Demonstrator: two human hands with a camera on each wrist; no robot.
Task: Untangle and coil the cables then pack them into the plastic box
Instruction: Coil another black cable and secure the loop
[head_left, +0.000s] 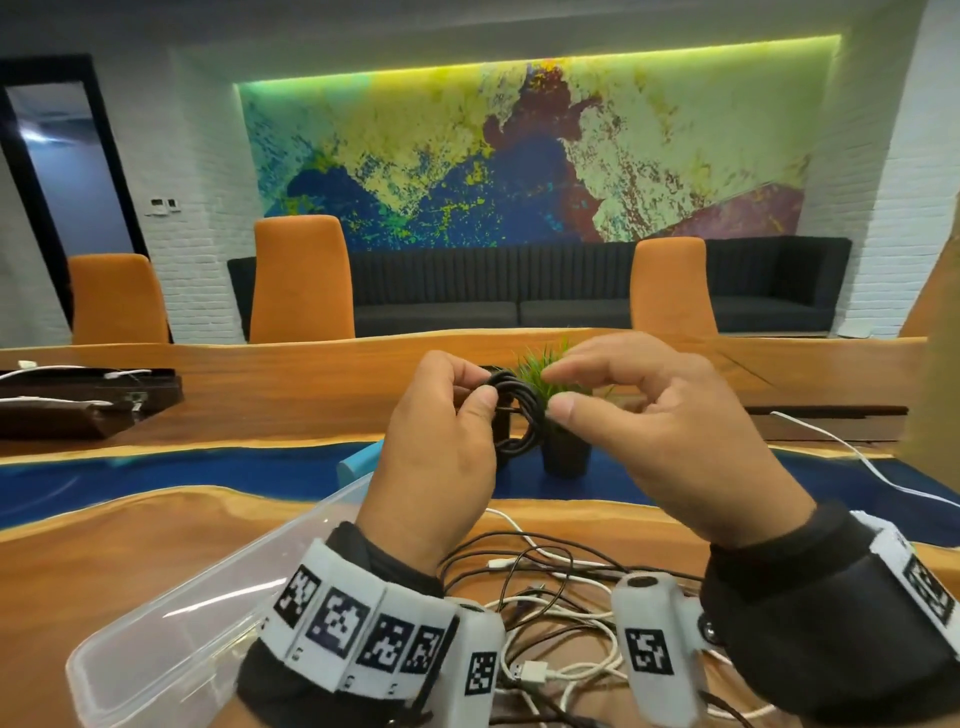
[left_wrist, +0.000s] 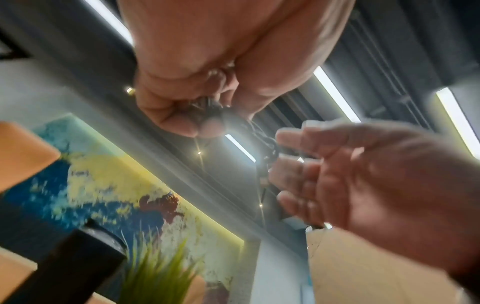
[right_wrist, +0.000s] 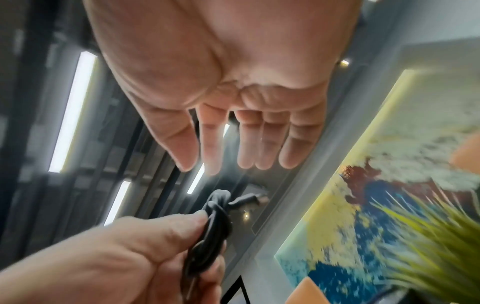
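Mid-frame, above the tabletop (head_left: 156, 561), the left hand (head_left: 436, 467) pinches a black coil (head_left: 514, 410) between thumb and fingers. The right hand (head_left: 660, 431) hangs just beside it, fingers loosely spread, holding nothing. Loose cables (head_left: 545, 597) sprawl at lower centre beside the box (head_left: 171, 634), lower left.

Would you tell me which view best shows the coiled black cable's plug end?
The right wrist view: the coiled black cable shows its plug sticking out. The head view shows only loops; the left wrist view blurs it.
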